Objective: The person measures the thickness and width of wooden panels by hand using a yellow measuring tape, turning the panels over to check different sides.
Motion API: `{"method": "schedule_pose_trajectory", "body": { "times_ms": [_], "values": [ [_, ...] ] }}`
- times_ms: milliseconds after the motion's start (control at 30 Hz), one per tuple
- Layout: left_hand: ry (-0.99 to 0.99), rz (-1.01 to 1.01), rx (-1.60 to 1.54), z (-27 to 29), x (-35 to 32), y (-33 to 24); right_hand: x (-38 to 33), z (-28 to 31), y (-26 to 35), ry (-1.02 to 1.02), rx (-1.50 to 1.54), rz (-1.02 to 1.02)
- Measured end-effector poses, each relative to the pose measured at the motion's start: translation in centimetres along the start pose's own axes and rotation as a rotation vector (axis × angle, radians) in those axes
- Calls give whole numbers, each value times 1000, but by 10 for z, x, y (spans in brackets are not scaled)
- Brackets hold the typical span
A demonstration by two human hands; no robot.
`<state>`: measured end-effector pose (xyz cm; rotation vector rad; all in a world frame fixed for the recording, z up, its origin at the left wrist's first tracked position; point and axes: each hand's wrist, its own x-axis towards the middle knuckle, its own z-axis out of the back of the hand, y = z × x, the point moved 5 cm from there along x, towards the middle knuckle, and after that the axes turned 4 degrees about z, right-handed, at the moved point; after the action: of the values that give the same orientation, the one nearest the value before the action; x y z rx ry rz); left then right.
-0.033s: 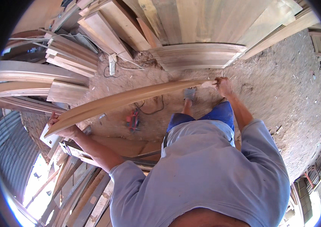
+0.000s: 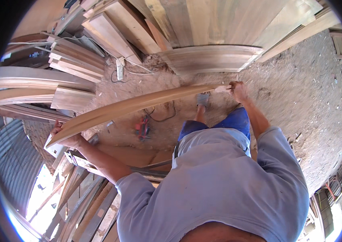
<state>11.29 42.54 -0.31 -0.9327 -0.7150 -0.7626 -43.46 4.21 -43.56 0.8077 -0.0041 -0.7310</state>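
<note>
Brown wood spans the gap between my two hands: one long board (image 2: 138, 106), held crosswise in front of me, over the dirt floor (image 2: 292, 88). Its long axis slants from near on my left to farther ahead on my right, so from my left hand (image 2: 73, 140) it stretches away rightward, and from my right hand (image 2: 239, 92) it comes back to the left. Each grip has its own end: my left is clamped on the broad-looking end, fingers wrapped at the edge, and my right is closed on the far, narrower-looking tip. Between them nothing of mine touches the board, so I judge that any turn hangs on those two ends moving together. Its bow may be partly the lens. Below the middle lies a red tool (image 2: 142, 128), nearer my left hand than my right; beyond the right end stands a wooden panel (image 2: 215, 60), apart from the tip.
</note>
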Motion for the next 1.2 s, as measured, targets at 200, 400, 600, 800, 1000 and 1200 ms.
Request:
{"method": "schedule_pose_trajectory", "body": {
  "times_ms": [200,400,600,800,1000,1200],
  "values": [
    [52,106,-329,16,9,42,12,-20,-22,-27,-119,87],
    [-124,343,-494,17,10,57,8,-29,-41,33,-122,30],
    [-132,298,-383,12,12,53,-1,-10,-5,-21,-111,94],
    [-29,74,-246,-5,12,28,-10,24,62,-19,-84,69],
    [-68,33,-96,-24,12,18,-3,56,120,7,-84,172],
    [-85,-55,156,-47,13,11,-1,114,167,-37,66,151]
  ]
}}
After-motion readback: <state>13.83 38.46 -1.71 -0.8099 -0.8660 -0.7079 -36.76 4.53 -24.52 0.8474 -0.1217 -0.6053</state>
